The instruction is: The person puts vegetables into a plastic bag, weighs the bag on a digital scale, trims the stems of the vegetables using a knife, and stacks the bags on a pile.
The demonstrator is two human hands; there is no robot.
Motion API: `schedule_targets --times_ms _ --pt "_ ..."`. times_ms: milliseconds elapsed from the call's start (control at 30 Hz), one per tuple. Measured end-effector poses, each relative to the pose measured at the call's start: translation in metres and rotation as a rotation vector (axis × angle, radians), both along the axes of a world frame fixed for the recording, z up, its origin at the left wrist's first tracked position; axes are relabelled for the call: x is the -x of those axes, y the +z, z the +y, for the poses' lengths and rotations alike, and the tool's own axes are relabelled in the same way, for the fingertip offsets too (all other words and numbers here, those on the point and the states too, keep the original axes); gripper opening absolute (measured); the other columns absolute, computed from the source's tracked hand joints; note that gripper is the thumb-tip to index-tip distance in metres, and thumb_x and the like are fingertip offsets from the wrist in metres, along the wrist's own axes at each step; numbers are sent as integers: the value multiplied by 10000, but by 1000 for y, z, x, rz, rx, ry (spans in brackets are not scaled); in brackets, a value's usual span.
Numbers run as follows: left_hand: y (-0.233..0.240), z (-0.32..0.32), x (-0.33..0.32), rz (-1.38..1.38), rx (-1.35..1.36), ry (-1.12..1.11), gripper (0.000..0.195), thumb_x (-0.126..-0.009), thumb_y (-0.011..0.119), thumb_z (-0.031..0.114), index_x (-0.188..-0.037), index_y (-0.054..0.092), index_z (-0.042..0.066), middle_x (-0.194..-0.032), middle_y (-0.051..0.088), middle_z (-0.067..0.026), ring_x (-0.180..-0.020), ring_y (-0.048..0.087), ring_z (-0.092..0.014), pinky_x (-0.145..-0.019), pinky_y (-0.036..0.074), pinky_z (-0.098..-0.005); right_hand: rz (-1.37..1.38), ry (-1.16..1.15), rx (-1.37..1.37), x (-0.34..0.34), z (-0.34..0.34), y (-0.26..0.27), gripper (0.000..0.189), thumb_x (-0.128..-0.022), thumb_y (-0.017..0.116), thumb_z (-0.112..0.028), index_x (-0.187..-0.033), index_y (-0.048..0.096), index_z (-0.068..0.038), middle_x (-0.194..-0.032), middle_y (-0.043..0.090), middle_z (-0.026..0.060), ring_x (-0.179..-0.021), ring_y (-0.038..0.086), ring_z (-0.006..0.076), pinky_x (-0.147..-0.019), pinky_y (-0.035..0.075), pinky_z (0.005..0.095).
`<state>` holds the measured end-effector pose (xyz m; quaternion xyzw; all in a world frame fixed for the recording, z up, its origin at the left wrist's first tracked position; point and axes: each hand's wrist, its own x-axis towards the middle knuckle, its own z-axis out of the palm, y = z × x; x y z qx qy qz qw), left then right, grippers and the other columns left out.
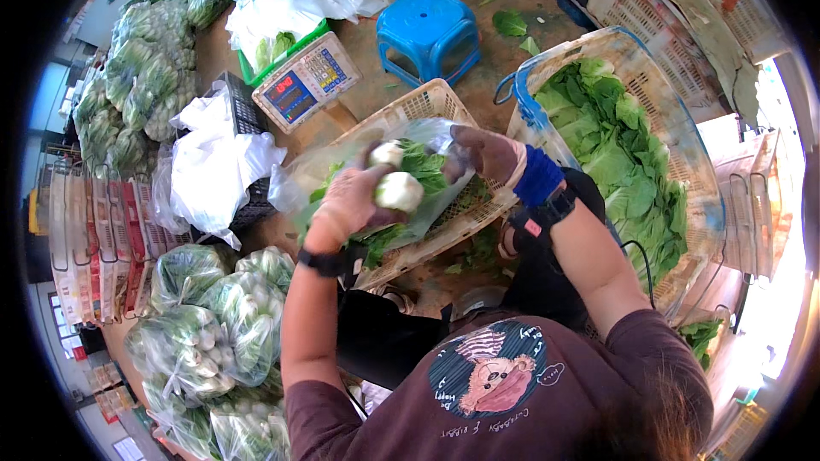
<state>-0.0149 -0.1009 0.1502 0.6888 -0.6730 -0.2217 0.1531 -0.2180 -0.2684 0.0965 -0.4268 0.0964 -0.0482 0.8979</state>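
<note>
My left hand [365,195], in a dark-fingered glove, grips two heads of leafy greens [398,192] by their thick white stem ends. Their green leaves lie inside a clear plastic bag [307,173]. The edge of that bag is held by my right hand [483,153], which is gloved too, with a blue band at the wrist. Both hands are above a dirty cream plastic crate [442,99] in front of me. Loose leaves show in and around this crate, partly hidden by the bag and my left arm.
A large crate [705,173] of loose greens stands at the right. Beyond the middle crate are a blue plastic stool [426,32] and a digital scale [307,83] with a green tray. White bags [211,173] cover a black crate; filled bags of greens [198,346] are piled at the left.
</note>
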Motion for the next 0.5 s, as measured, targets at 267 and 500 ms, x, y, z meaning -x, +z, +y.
schedule_targets --times_ms 267,500 --pt "-111 -118 21 -33 21 -116 442 -682 697 284 -1057 588 77 -1055 601 -136 -962 578 -294 -842 461 -354 84 60 316 -30 29 3 290 -838 589 -346 -989 567 -100 -771 565 -9 -612 517 104 -528 403 259" --pt "-152 -152 66 -488 -351 6 626 -688 661 421 -1157 504 36 -1198 474 -195 -1052 526 -326 -870 451 -402 102 -24 -188 -45 41 -18 259 -874 568 -212 -1089 552 -68 -978 618 42 -851 575 113 -742 450 274"
